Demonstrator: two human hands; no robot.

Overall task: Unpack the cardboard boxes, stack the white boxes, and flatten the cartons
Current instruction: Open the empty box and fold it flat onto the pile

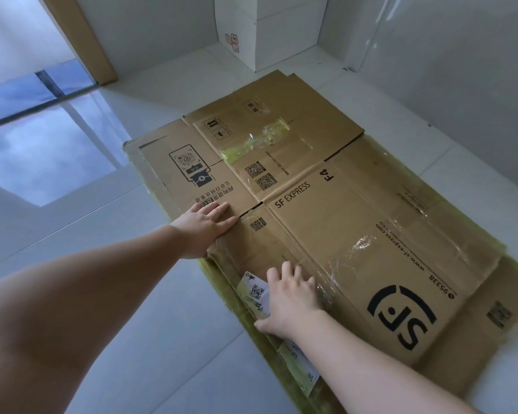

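Note:
A pile of flattened brown cartons (356,222) lies on the pale tiled floor, the top one printed with SF EXPRESS and a big SF logo. My left hand (205,225) presses flat on the pile's left edge, fingers straight. My right hand (292,297) lies palm down on the near left part, beside a white shipping label (256,291), fingers spread. Against the far wall stands a stack of white boxes (251,34) with small red marks on one side.
A wooden door frame (84,37) and a glass pane reaching the floor (42,138) are at the far left. White walls close the far side and the right. Bare floor tiles (162,339) surround the pile.

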